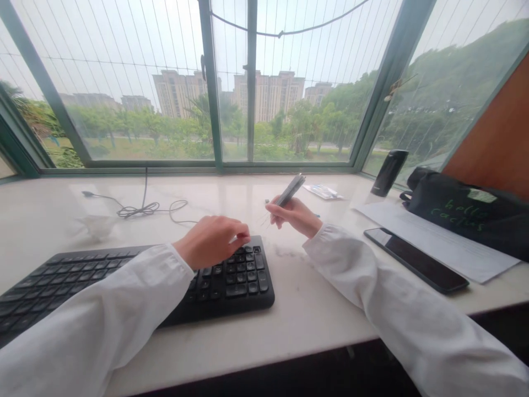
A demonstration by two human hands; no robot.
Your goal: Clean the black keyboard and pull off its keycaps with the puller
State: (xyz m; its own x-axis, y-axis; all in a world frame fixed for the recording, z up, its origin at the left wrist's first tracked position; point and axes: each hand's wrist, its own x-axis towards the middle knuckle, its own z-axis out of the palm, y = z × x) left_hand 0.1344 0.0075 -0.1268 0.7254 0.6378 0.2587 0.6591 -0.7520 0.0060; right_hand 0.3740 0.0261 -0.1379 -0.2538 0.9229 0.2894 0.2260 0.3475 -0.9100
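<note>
A black keyboard lies at the left and centre of the white counter. At its top right corner, one key position looks different from its neighbours, like a bare socket without a cap. My left hand hovers over the number pad, fingers curled and thumb tucked against them; anything inside is hidden. To the right, my right hand is raised above the counter, closed around a slim grey keycap puller. Thin wires extend from its lower end, beside the fingertips. Both arms wear loose white sleeves.
A coiled black cable and crumpled clear plastic lie behind the keyboard. A small white packet sits near the window. At right are a phone, white paper, a black bottle and a black bag.
</note>
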